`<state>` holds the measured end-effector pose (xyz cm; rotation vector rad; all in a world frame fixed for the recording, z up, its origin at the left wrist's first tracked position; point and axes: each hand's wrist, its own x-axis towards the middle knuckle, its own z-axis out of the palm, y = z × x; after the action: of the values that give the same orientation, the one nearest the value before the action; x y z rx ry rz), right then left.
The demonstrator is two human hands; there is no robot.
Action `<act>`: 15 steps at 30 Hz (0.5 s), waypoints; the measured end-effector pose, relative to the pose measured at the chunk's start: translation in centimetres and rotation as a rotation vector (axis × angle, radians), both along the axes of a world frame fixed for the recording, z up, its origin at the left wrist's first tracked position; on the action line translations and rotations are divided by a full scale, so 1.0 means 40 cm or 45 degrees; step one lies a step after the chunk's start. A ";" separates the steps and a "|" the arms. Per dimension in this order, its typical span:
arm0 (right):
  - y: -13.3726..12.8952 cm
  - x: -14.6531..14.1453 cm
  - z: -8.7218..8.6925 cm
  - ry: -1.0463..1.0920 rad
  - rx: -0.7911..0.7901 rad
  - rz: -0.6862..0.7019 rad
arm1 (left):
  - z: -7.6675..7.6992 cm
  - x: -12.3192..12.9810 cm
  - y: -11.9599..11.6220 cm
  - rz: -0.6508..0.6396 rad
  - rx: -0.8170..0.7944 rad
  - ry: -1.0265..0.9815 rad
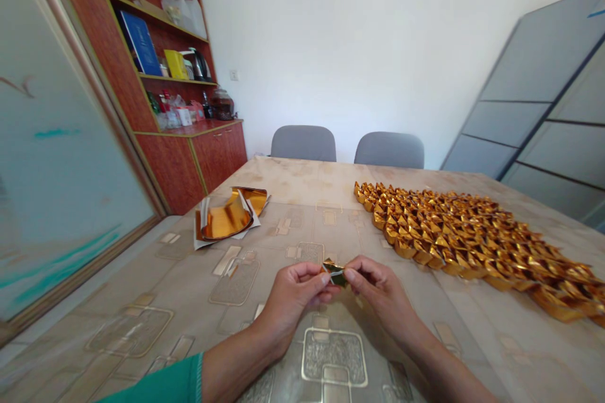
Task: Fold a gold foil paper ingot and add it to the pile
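A small folded piece of gold foil paper (336, 273) is held up between my two hands, just above the patterned tablecloth. My left hand (297, 286) pinches its left end between thumb and fingers. At the other end, my right hand (375, 283) grips it the same way, thumb toward me. A pale edge runs across the folded piece. Farther off to the left lies a loose stack of curled gold foil sheets (227, 220) with white backing. To the right, many folded gold foil ingots (439, 220) stand packed together in rows.
The table (302, 179) has a patterned, glossy cover. Two grey chairs (303, 143) stand at its far side against a white wall. A reddish wooden cabinet (189, 160) with loaded shelves is at the left, beside a sliding glass door (61, 157). Grey panelled doors (524, 69) rise at right.
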<state>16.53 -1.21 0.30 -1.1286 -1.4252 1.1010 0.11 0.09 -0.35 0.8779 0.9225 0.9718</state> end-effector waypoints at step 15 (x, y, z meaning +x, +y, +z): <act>-0.006 -0.009 -0.012 0.206 -0.114 0.036 | 0.001 -0.002 0.002 -0.091 0.042 -0.005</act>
<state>16.15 -1.43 -0.16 -1.0591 -1.2802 1.2573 0.04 0.18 -0.30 0.9307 0.8684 0.9292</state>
